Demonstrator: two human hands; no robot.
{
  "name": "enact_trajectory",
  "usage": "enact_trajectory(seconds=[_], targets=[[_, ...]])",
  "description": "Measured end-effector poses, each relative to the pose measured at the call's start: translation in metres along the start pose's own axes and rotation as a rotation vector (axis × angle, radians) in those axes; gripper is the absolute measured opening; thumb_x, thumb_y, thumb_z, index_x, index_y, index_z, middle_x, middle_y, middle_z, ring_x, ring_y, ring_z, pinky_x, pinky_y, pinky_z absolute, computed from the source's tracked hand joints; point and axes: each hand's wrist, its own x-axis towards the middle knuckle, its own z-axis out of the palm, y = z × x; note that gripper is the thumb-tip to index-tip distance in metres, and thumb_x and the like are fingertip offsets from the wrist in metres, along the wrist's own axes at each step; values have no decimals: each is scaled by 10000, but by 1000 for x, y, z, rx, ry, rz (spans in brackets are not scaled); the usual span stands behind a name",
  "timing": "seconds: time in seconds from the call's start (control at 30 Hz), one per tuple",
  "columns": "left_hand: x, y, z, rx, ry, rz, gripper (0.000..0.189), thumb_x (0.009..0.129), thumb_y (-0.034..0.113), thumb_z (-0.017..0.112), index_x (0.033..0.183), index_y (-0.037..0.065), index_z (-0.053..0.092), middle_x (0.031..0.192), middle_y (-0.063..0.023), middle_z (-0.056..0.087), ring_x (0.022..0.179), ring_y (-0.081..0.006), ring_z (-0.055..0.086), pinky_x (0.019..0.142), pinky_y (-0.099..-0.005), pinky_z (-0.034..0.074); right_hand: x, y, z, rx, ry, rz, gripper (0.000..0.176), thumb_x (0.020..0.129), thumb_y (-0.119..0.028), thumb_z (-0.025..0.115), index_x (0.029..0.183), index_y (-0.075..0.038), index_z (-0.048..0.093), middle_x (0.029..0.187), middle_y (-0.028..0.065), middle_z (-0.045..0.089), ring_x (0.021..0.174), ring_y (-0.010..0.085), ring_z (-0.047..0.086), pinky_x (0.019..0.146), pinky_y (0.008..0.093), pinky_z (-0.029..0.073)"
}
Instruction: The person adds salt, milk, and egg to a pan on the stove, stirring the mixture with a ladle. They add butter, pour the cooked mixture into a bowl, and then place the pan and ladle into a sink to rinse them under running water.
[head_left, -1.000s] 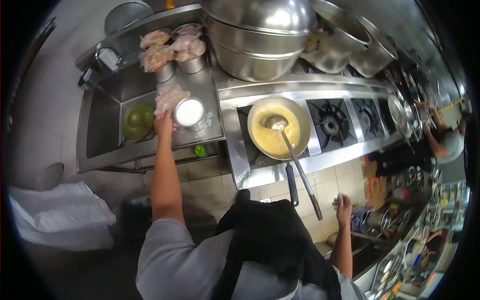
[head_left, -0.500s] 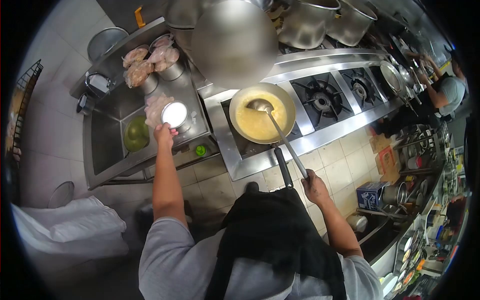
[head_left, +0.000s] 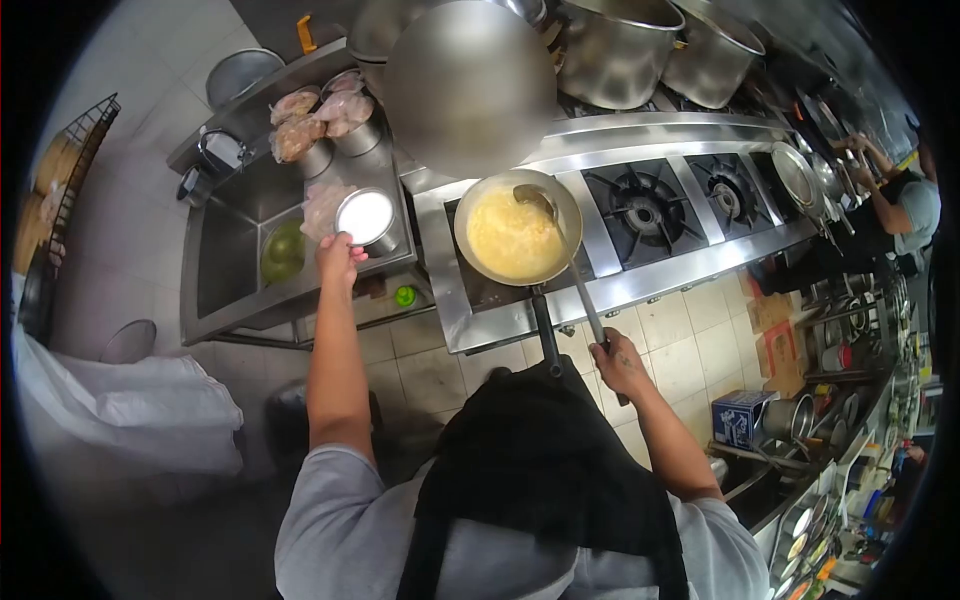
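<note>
Left hand (head_left: 342, 258) grips the near edge of the white-filled pot (head_left: 366, 218) on the bench (head_left: 388, 263); right hand (head_left: 617, 362) is closed round the ladle's (head_left: 586, 300) handle, its bowl in the pan (head_left: 472, 253), up ahead and left.

Open room is running over the two bare burners (head_left: 641, 212) (head_left: 728, 198), to the right of the pan (head_left: 464, 236). Behind them, tall pots (head_left: 620, 58) (head_left: 712, 68) are walling off the back, and a large blurred round shape (head_left: 470, 85) is blocking the way behind the pan. The ladle (head_left: 585, 298) is slanting from the pan to the right hand (head_left: 619, 364), leaving only a narrow wedge beside the pan handle (head_left: 546, 328). Bagged meat (head_left: 297, 138) is crowding the counter behind the tub (head_left: 385, 240); a gap is separating tub and pan.
</note>
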Motion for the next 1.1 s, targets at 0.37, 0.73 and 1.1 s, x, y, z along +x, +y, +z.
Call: enact_trajectory(seconds=[0.37,0.73,1.1], targets=[[-39,1,72,58,-165,-5,106,760,32,574,795,36,474,671,-85,535,465,-180,548,396,-331,520,-8,-25,-28,1252,-446,458,180,917,-114,540,1061,-6,534,608,-36,444,418,41,380,328,199,314],[-60,-23,143,114,-281,-63,122,757,11,565,779,38,448,683,-94,534,454,-190,556,378,-329,510,-9,-12,-15,142,-71,65,139,898,-132,566,940,0,559,603,15,503,438,92,470,382,256,393],[-57,-35,169,236,-319,-21,152,781,9,591,758,37,443,652,-93,554,453,-186,579,367,-322,510,-7,-36,-25,1197,-379,480,171,906,-111,559,1030,6,568,595,-29,469,406,34,400,330,193,329]])
